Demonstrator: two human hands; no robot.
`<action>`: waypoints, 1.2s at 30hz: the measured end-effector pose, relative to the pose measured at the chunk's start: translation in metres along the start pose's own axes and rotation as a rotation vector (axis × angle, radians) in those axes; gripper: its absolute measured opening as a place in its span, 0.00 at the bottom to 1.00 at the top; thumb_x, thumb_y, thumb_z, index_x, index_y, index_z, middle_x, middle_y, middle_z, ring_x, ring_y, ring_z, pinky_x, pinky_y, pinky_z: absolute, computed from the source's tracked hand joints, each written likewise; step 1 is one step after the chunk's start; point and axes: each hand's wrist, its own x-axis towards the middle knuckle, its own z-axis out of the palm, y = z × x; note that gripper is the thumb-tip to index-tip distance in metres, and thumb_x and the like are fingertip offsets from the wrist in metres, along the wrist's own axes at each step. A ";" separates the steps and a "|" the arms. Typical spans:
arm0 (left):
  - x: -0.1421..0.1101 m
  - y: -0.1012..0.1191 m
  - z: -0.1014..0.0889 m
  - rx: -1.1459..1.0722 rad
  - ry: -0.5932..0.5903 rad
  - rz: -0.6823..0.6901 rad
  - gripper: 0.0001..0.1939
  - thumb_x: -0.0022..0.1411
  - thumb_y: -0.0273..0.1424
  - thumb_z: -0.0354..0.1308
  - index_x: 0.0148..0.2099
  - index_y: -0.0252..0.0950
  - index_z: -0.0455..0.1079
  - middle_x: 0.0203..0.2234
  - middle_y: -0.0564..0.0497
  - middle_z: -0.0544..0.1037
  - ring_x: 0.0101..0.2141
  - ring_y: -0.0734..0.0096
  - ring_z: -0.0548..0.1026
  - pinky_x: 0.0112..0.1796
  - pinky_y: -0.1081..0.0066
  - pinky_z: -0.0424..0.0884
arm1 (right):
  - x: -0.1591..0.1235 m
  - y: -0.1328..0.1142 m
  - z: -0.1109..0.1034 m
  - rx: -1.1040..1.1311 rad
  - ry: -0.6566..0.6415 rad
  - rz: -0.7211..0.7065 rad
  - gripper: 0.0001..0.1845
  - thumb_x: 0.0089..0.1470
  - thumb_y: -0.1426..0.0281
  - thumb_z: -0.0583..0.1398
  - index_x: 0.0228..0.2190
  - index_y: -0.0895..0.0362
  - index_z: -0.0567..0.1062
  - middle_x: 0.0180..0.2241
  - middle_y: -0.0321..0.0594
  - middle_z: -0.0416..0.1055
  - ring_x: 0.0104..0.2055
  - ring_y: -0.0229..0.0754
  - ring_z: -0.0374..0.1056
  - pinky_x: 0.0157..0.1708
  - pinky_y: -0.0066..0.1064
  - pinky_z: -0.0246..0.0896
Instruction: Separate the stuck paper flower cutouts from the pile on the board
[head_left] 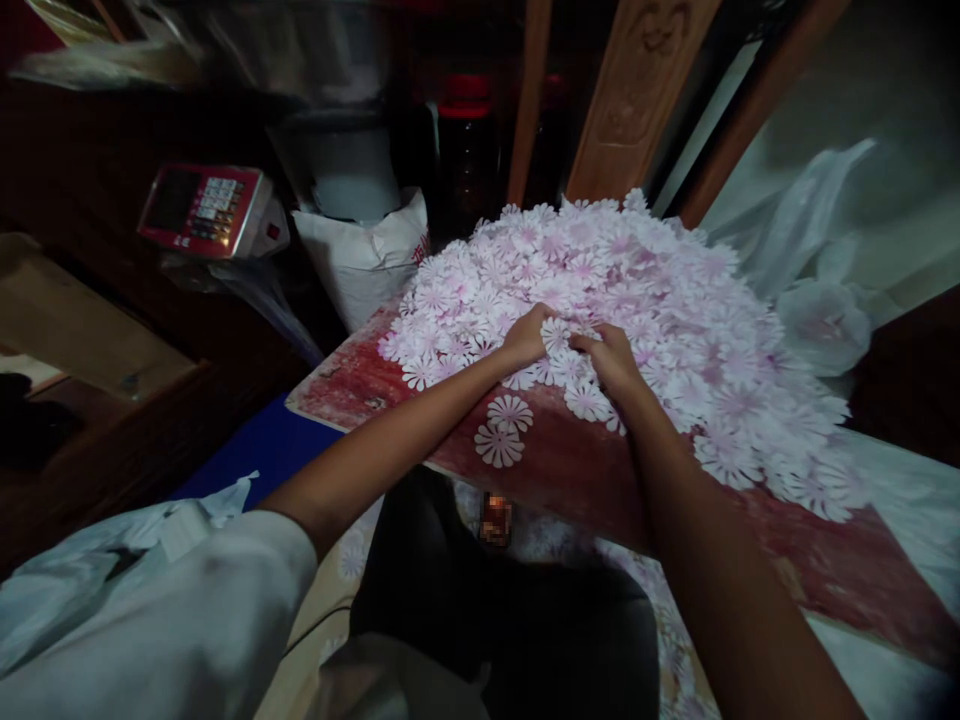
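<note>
A large heap of white flower-shaped cutouts (585,260) with pinkish-purple centres covers much of a worn red board (600,460). At the heap's near side, my left hand (528,336) is closed at the edge of one flower cutout (556,337). Just to its right, my right hand (611,358) is closed too, its thumb and fingers pinched at the cutouts beside that flower. What exactly lies in the right fingers is hard to make out. Two overlapping loose flower cutouts (501,445) lie on the board near its front edge.
A red-faced electronic scale display (202,212) stands at the left. Behind the board are a white sack (364,255), a grey bucket (352,165) and a red-lidded jar (466,140). Clear plastic bags (821,310) hang at the right. More cutouts lie on the floor below.
</note>
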 end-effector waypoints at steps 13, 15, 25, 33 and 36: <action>0.013 -0.009 0.005 0.123 -0.069 0.169 0.08 0.65 0.31 0.64 0.46 0.36 0.76 0.51 0.44 0.85 0.55 0.54 0.81 0.59 0.60 0.74 | -0.008 -0.007 0.000 0.041 0.042 0.037 0.13 0.43 0.62 0.70 0.29 0.55 0.76 0.28 0.39 0.72 0.31 0.44 0.66 0.34 0.37 0.60; 0.016 -0.009 0.006 0.146 -0.069 0.172 0.07 0.65 0.31 0.64 0.46 0.36 0.76 0.51 0.44 0.85 0.55 0.53 0.81 0.58 0.60 0.74 | -0.010 -0.009 0.002 0.048 0.050 0.045 0.11 0.43 0.65 0.69 0.29 0.56 0.75 0.28 0.38 0.72 0.31 0.43 0.66 0.34 0.37 0.59; 0.021 -0.008 0.005 0.186 -0.134 0.185 0.10 0.68 0.31 0.60 0.50 0.36 0.78 0.53 0.45 0.85 0.56 0.55 0.80 0.57 0.65 0.74 | -0.013 -0.011 0.004 0.090 0.102 0.051 0.09 0.42 0.73 0.67 0.30 0.59 0.77 0.27 0.38 0.71 0.28 0.40 0.65 0.33 0.37 0.58; 0.021 -0.007 0.005 0.217 -0.156 0.202 0.11 0.70 0.34 0.59 0.49 0.35 0.76 0.54 0.42 0.85 0.56 0.55 0.79 0.59 0.63 0.73 | -0.011 -0.008 0.003 0.057 0.105 0.045 0.16 0.37 0.64 0.71 0.29 0.58 0.77 0.25 0.39 0.71 0.25 0.43 0.65 0.29 0.38 0.57; 0.021 -0.009 0.006 0.206 -0.144 0.216 0.09 0.69 0.36 0.60 0.46 0.38 0.76 0.53 0.43 0.85 0.57 0.53 0.79 0.59 0.60 0.73 | -0.008 -0.006 0.003 0.079 0.096 0.029 0.18 0.35 0.62 0.72 0.28 0.57 0.76 0.25 0.39 0.71 0.25 0.42 0.65 0.28 0.38 0.57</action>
